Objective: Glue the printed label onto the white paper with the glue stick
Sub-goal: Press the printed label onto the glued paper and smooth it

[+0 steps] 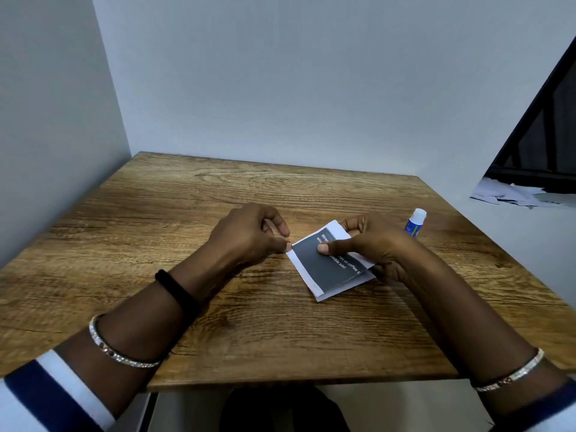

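The printed label [324,266], a dark grey rectangle with small white lettering, lay on top of the white paper [304,277] near the middle-right of the wood-grain tabletop [193,219]. Its long axis ran diagonally, from the near-left corner up toward the far right, and the lines of text followed that slant. A white margin of paper showed along the label's left and far edges; the lower right edge looked slightly lifted, though the view there was too poor to be sure.

The right hand [371,244] held the stack, its grip closed on the sheets with the thumb pressed flat on the label's face and the fingers curled behind the far edge. The left hand [246,235] had its grip pinched at the paper's left corner, thumb and forefinger tips meeting there.

The glue stick [415,222], a small cylinder with a white cap and a blue and white body, stood tilted on the tabletop just beyond the right hand, apart from the paper.

A black band [174,291] and thin silver bangles circled the wrists.
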